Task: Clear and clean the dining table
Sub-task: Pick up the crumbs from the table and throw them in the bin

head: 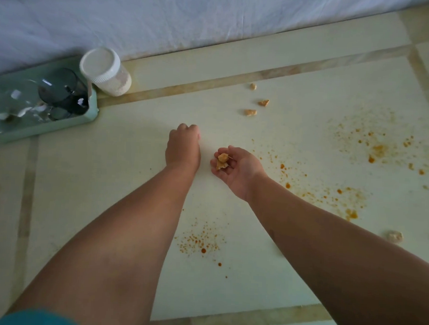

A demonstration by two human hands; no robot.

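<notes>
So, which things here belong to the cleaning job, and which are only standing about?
Job: food scraps held in right hand; three crumbs; orange sauce spatter; table.
Standing about: white-lidded jar; green tray with glasses.

left hand (183, 146): knuckles up, fingers curled under | right hand (235, 169): palm up, cupped
</notes>
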